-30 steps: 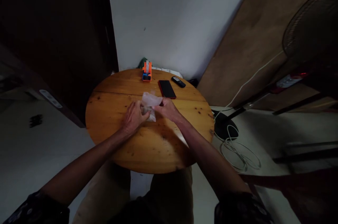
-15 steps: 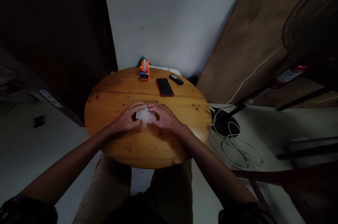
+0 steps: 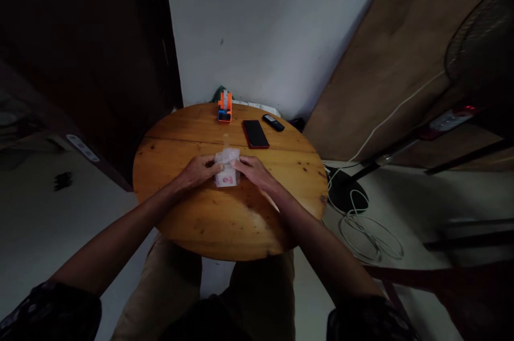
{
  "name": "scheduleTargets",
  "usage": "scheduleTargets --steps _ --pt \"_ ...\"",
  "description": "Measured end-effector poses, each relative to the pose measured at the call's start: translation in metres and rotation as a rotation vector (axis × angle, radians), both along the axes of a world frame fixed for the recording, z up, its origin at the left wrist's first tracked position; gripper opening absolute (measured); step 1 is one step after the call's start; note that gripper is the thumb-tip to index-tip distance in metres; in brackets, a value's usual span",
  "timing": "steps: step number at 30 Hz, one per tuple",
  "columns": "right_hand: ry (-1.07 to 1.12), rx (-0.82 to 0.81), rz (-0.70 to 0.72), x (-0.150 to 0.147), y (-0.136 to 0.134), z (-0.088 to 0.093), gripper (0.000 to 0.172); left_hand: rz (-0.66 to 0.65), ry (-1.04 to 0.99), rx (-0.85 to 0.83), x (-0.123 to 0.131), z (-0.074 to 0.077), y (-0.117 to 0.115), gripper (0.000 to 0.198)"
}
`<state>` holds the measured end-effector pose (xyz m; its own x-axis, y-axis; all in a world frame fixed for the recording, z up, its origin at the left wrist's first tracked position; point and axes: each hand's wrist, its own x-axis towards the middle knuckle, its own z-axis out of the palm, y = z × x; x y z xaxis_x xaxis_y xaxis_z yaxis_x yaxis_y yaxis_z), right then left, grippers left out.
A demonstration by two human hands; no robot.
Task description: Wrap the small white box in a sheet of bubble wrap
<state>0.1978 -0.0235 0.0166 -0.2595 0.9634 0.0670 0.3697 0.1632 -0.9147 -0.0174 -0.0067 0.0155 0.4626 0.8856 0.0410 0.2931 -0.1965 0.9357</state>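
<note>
A small whitish packet in clear plastic, with a pink mark on its lower face, is held over the middle of the round wooden table. My left hand grips its left edge, thumb on top. On the opposite edge my right hand pinches it in the same way. A strip of clear tape sticks out from the packet's far side. What the packet contains is too blurred to make out.
Toward the back of the table stand an orange tape dispenser, a dark phone with red edges and a small black handset. A wall rises behind. On the right are a pedestal fan and a coiled white cable.
The packet has been turned, so its pink-marked face now shows and the tape strip points away from me instead of toward me. Both hands have shifted their hold to its sides.
</note>
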Motion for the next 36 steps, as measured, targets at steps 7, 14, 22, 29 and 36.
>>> scheduleTargets --steps 7,14,22,29,36 --pt "-0.058 0.035 -0.059 0.003 0.006 -0.002 0.036 -0.026 -0.333 -0.184 0.008 -0.004 -0.001 0.066" --pt "-0.017 0.067 -0.140 0.002 0.008 -0.010 0.031 0.033 -0.418 -0.266 0.017 -0.010 0.000 0.082" --pt "0.030 0.104 -0.149 0.002 0.002 -0.008 0.035 0.036 -0.496 -0.265 0.019 -0.012 0.002 0.079" --pt "0.199 0.012 -0.064 -0.003 -0.005 -0.005 0.039 0.067 -0.523 -0.250 0.017 -0.016 0.000 0.085" --pt "0.060 0.090 -0.095 -0.003 -0.004 -0.005 0.043 0.050 -0.484 -0.217 0.017 -0.017 0.000 0.075"
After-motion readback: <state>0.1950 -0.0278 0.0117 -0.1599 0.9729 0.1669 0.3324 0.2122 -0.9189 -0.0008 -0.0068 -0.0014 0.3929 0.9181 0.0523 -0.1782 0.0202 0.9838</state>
